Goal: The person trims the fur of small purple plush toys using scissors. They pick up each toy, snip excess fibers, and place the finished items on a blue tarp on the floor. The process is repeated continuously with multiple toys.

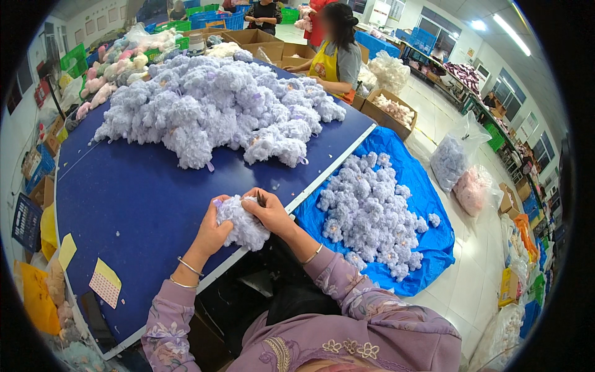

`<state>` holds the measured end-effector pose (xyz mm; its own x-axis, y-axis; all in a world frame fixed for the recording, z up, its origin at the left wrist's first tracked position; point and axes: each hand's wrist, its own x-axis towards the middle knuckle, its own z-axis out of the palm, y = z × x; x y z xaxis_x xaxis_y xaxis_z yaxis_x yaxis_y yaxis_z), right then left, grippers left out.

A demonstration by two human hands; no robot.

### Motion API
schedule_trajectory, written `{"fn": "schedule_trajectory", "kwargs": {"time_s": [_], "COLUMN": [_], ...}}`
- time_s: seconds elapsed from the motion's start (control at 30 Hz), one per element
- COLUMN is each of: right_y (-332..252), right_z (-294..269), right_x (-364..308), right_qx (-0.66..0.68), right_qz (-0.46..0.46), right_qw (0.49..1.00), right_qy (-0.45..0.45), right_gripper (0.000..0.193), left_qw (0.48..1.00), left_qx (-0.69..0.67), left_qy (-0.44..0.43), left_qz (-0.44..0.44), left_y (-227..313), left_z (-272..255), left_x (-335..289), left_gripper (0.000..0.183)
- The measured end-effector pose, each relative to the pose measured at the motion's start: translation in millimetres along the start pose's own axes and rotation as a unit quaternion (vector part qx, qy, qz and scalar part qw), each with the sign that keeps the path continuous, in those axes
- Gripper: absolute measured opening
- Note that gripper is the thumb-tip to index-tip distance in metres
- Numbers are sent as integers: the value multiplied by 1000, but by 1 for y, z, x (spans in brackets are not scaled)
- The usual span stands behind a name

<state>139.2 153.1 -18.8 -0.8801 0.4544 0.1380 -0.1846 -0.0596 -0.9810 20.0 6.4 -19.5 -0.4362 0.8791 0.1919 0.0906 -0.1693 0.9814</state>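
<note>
Just over the table's near edge, a lavender fluffy plush piece (243,224) is held between my two hands. My left hand (214,230) grips its left side, close to a small purple ribbon loop (217,203). On the upper right side, the fingers of my right hand (270,214) pinch the plush. Dark pointed tips, like those of thread snips (261,199), stick up from that same hand; the rest of the tool is hidden. Farther up the table lies a big heap of similar lavender plush pieces (204,102), some with ribbon loops showing.
The blue table (155,204) has a light metal edge. Right of it, a blue sheet (434,263) on the floor bears many plush pieces (372,214). A yellow-edged paper (105,283) lies at the table's left. Across the table stands a co-worker in a yellow apron (328,65), beside cardboard boxes (389,113).
</note>
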Motion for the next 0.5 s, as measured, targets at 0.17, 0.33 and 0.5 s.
{"fn": "schedule_trajectory", "kwargs": {"time_s": [0.17,0.33,0.5], "right_y": [-4,-1,-3], "right_z": [0,0,-1], "right_x": [-1,0,-1], "right_qx": [-10,-4,-6], "right_qz": [11,2,12], "right_qw": [1000,1000,1000], "right_qy": [4,6,-1], "right_gripper": [21,21,20], "left_qw": [1000,1000,1000], "left_qx": [-1,-15,-15], "left_qy": [-7,-10,-16], "left_qz": [4,-3,-2], "left_y": [-1,4,6], "left_z": [-1,0,1], "left_x": [1,-1,-1], "left_gripper": [47,46,47]}}
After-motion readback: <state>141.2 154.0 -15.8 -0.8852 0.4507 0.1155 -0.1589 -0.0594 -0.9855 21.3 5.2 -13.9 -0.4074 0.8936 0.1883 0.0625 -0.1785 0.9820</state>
